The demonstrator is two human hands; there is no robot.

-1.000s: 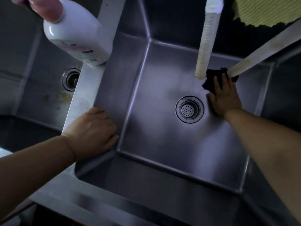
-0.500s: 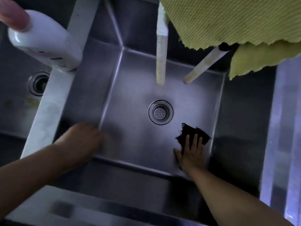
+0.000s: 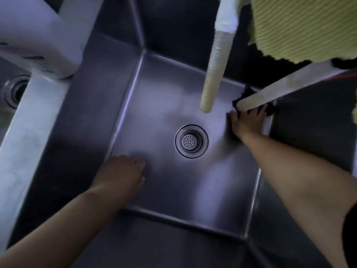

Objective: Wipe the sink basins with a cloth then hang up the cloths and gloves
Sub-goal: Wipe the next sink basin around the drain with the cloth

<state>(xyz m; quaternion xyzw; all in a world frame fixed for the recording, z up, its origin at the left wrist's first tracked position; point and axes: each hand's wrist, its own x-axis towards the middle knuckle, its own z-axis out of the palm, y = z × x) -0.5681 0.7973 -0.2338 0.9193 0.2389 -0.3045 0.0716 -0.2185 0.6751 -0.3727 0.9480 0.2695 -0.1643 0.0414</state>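
Cloth point(image 3: 249, 95), dark in colour, lies on the floor of the basin point(image 3: 173, 190) at its far right corner, partly hidden behind a pale hose point(image 3: 274, 91) that crosses above it. The right hand point(image 3: 248, 123) presses flat on the cloth with fingers spread and straight, not curled around it. The left hand point(image 3: 121, 178) rests on the basin floor near the left wall, fingers relaxed and together, holding nothing. The drain point(image 3: 191, 141) sits in the middle of the floor, between the two hands. A second hose point(image 3: 216, 60) hangs down over the far side of the basin. A yellow-green cloth point(image 3: 301, 26) hangs above the far right corner. A white bottle point(image 3: 38, 37) stands on the divider point(image 3: 25, 136) at the left, and the next basin's drain point(image 3: 15, 89) shows beyond it.
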